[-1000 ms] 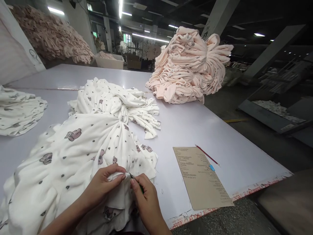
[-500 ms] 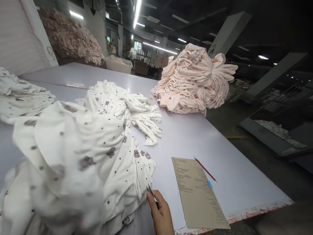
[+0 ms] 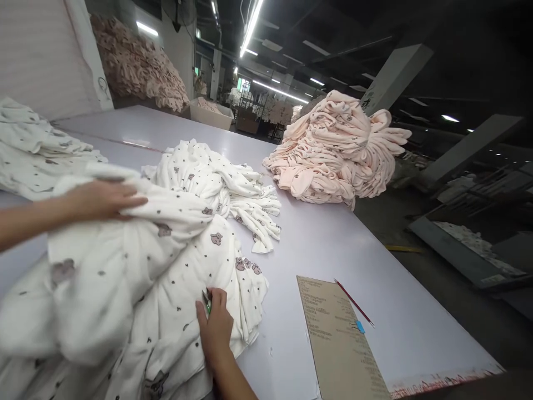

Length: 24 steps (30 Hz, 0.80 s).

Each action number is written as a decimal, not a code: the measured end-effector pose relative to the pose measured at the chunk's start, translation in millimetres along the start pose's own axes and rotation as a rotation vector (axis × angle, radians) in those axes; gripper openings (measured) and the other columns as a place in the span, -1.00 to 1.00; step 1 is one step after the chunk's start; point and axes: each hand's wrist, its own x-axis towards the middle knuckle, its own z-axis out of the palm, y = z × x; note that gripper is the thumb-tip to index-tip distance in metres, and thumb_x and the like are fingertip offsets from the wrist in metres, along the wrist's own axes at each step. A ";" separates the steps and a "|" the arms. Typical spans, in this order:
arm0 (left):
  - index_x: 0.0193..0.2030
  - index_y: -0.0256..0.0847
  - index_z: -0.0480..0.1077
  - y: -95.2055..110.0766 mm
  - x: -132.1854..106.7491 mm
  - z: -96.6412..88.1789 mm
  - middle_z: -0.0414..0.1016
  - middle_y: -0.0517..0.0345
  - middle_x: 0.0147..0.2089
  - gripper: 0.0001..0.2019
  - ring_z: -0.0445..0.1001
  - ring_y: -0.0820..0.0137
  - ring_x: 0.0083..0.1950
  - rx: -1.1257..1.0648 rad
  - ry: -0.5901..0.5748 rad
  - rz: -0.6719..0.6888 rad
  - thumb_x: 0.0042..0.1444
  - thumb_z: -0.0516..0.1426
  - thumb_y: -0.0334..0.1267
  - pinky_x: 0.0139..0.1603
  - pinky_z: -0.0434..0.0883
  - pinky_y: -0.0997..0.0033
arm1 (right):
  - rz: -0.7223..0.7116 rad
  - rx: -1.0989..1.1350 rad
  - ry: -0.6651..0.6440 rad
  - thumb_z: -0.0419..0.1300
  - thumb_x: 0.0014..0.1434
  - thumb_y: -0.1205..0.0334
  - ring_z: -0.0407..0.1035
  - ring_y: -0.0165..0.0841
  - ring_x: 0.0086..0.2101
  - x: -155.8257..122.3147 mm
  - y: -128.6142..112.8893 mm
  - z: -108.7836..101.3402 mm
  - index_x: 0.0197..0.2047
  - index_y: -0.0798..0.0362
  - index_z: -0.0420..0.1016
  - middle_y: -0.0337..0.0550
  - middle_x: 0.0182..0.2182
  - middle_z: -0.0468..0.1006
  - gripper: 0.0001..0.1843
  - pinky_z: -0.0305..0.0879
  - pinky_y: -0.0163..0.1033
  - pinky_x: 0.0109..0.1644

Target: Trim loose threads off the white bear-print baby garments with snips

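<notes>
A bundle of white printed garments (image 3: 175,244) lies bunched on the pale table (image 3: 345,239) in front of me. My left hand (image 3: 102,199) rests on a turned-over layer of this fabric at the left, fingers stretched out flat. My right hand (image 3: 214,325) presses on the fabric near the table's front edge. It is closed around small green-handled thread snips (image 3: 206,303), whose tips stick out above the fingers.
A tall pile of pink garments (image 3: 339,147) sits at the table's far right corner. A brown printed sheet (image 3: 341,339) with a red pen (image 3: 353,303) and blue clip (image 3: 360,326) lies at the right front. More white garments (image 3: 37,147) lie far left; a bin (image 3: 210,114) stands behind.
Both hands were working at one spot on the fabric's edge. My left hand then threw a layer over to the left and now rests on it; my right hand moved back onto the cloth.
</notes>
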 end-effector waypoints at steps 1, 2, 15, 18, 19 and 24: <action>-0.19 -0.52 0.50 -10.5 6.3 -17.7 0.41 0.23 -0.39 -0.28 0.38 0.29 -0.15 0.073 -0.064 0.041 -0.02 -0.07 0.21 0.13 0.10 -0.15 | -0.005 -0.023 0.001 0.04 0.21 0.11 0.48 -0.20 -0.26 -2.0 2.2 1.0 -0.02 0.00 0.33 -0.06 -0.06 0.41 -0.71 0.36 -0.16 -0.32; -0.16 -0.55 0.48 -19.4 9.7 -31.1 0.39 0.25 -0.39 -0.26 0.36 0.30 -0.14 0.140 -0.105 0.067 -0.01 -0.10 0.21 0.15 0.06 -0.16 | -0.010 -0.042 0.002 0.02 0.23 0.10 0.48 -0.21 -0.24 -3.4 3.8 1.0 -0.02 -0.01 0.32 -0.07 -0.06 0.40 -0.71 0.36 -0.17 -0.32; 0.34 -0.30 -0.02 33.6 -77.6 6.0 -0.25 -0.23 0.43 -0.31 -0.15 -0.11 0.38 0.634 0.141 -0.049 0.08 0.07 -0.14 0.28 -0.13 -0.21 | -0.006 -0.161 0.058 -0.08 0.29 -0.03 0.50 -0.22 -0.30 -1.0 14.8 11.5 -0.03 0.02 0.30 -0.04 -0.06 0.41 -0.64 0.35 -0.21 -0.42; 0.31 0.03 0.04 38.6 -105.0 51.2 -0.30 -0.03 0.45 -0.14 -0.22 -0.10 0.40 0.424 -0.146 0.225 -0.16 0.29 -0.13 0.28 -0.31 -0.29 | 0.004 -0.180 0.042 -0.08 0.28 -0.05 0.49 -0.22 -0.27 1.8 18.3 11.2 -0.02 0.00 0.29 -0.05 -0.06 0.41 -0.63 0.35 -0.22 -0.41; 0.28 0.01 0.11 29.2 -110.0 61.1 -0.12 -0.07 0.42 -0.16 -0.15 -0.07 0.39 0.356 -0.231 0.236 -0.19 0.29 -0.35 0.27 -0.39 -0.30 | 0.009 -0.185 0.034 -0.08 0.28 -0.06 0.49 -0.22 -0.26 2.7 19.5 10.7 -0.02 -0.01 0.29 -0.05 -0.05 0.41 -0.63 0.34 -0.22 -0.42; 0.17 -0.10 0.28 -44.8 -101.4 38.3 0.08 0.19 0.37 -0.42 -0.08 0.20 0.39 0.279 -0.156 0.022 0.14 -0.18 -0.69 0.31 -0.44 -0.14 | 0.047 -0.183 0.001 -0.07 0.26 -0.10 0.48 -0.19 -0.23 7.0 26.4 10.3 -0.05 -0.02 0.30 -0.05 -0.04 0.41 -0.62 0.32 -0.26 -0.49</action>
